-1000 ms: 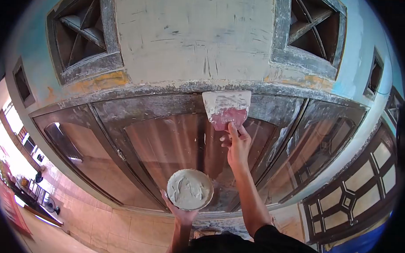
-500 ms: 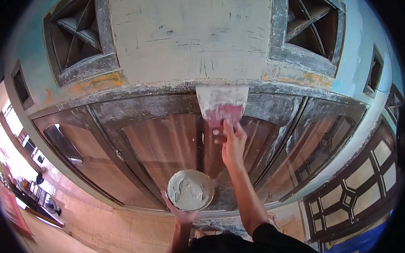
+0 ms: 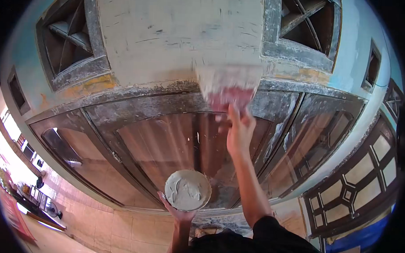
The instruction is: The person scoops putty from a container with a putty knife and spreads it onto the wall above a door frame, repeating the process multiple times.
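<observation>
My right hand (image 3: 240, 130) grips a wide putty knife (image 3: 230, 85), its red part nearest my fingers and its broad blade coated with pale filler. The blade's far edge lies at the lower part of the grey-white wall panel (image 3: 170, 40), just above the door frame's top; motion smears it a little. Lower down, my left hand (image 3: 178, 211) supports a round bowl (image 3: 168, 197) from below and its left side. Grey-white putty (image 3: 187, 192) fills the bowl, with ridges and scrape marks on its surface.
Brown wooden doors with glass panes (image 3: 155, 142) stand in front of me. Framed vent openings (image 3: 71, 35) flank the wall panel. Another paned door (image 3: 352, 189) is at the right, with a blue sheet (image 3: 363, 243) below. A fan (image 3: 52, 209) stands far left on the tiled floor (image 3: 114, 226).
My right hand has moved the putty knife up and slightly right, its blade passing from the frame's top edge onto the wall panel. The bowl stays almost in place.
</observation>
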The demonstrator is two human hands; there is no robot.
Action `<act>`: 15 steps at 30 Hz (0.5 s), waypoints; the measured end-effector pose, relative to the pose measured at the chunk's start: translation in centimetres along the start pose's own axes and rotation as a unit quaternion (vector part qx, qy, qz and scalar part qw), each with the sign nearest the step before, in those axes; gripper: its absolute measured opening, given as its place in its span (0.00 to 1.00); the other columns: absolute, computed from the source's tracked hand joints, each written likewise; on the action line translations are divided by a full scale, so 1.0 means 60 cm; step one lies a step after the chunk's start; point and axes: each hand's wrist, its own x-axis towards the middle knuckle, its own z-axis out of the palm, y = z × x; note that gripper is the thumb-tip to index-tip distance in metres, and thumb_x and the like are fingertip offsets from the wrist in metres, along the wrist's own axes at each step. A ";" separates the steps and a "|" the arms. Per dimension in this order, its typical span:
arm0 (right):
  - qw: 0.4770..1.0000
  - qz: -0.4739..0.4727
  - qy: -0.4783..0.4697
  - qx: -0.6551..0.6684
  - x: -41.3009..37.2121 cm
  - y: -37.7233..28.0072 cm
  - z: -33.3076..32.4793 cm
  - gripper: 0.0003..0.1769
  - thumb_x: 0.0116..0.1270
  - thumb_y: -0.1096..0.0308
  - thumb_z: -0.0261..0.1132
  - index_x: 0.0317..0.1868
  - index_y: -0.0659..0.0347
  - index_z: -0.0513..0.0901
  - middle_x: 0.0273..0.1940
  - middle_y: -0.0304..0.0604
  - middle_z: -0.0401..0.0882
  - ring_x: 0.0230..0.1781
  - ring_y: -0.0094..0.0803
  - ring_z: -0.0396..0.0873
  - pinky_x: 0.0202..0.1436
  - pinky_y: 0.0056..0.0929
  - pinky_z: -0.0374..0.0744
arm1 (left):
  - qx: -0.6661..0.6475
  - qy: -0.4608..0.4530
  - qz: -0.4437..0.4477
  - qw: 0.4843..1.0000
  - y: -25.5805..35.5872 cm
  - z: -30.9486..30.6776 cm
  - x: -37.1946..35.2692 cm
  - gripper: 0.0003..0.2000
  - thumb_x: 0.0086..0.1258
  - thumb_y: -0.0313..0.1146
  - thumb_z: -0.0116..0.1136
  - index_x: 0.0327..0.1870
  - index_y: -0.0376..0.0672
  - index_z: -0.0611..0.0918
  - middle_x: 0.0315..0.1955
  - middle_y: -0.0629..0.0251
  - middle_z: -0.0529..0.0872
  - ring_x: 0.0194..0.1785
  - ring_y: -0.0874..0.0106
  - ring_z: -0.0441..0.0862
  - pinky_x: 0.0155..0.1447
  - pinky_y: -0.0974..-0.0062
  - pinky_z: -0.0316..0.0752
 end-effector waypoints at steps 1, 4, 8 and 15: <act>0.999 -0.045 -0.002 0.005 0.023 -0.025 0.022 0.14 0.67 0.61 0.62 0.46 0.62 0.79 0.37 0.39 0.82 0.26 0.23 0.81 0.17 0.18 0.75 | 0.007 -0.011 -0.002 1.000 -0.002 0.010 0.000 0.36 0.65 0.68 0.35 0.63 0.50 0.70 0.63 0.65 0.69 0.65 0.58 0.64 0.67 0.51 0.58; 0.998 -0.051 -0.015 0.022 0.070 -0.033 0.039 0.13 0.67 0.62 0.62 0.45 0.62 0.79 0.38 0.40 0.82 0.26 0.23 0.81 0.18 0.19 0.75 | 0.004 -0.016 -0.011 1.000 -0.005 0.027 -0.006 0.36 0.65 0.68 0.36 0.63 0.50 0.70 0.63 0.65 0.68 0.65 0.58 0.64 0.67 0.51 0.58; 0.997 0.071 0.040 -0.006 0.003 0.053 -0.019 0.14 0.66 0.62 0.63 0.46 0.61 0.79 0.33 0.38 0.81 0.25 0.23 0.81 0.21 0.19 0.77 | 0.028 0.014 0.003 0.999 -0.009 0.026 -0.006 0.36 0.64 0.69 0.37 0.63 0.52 0.70 0.63 0.65 0.68 0.65 0.58 0.64 0.68 0.51 0.57; 0.998 0.037 -0.049 -0.013 -0.007 0.017 0.005 0.13 0.66 0.63 0.62 0.46 0.60 0.78 0.32 0.36 0.81 0.24 0.23 0.80 0.21 0.18 0.74 | -0.007 0.002 -0.021 1.000 -0.013 0.021 -0.003 0.36 0.63 0.70 0.37 0.63 0.52 0.70 0.63 0.64 0.69 0.65 0.58 0.64 0.67 0.51 0.58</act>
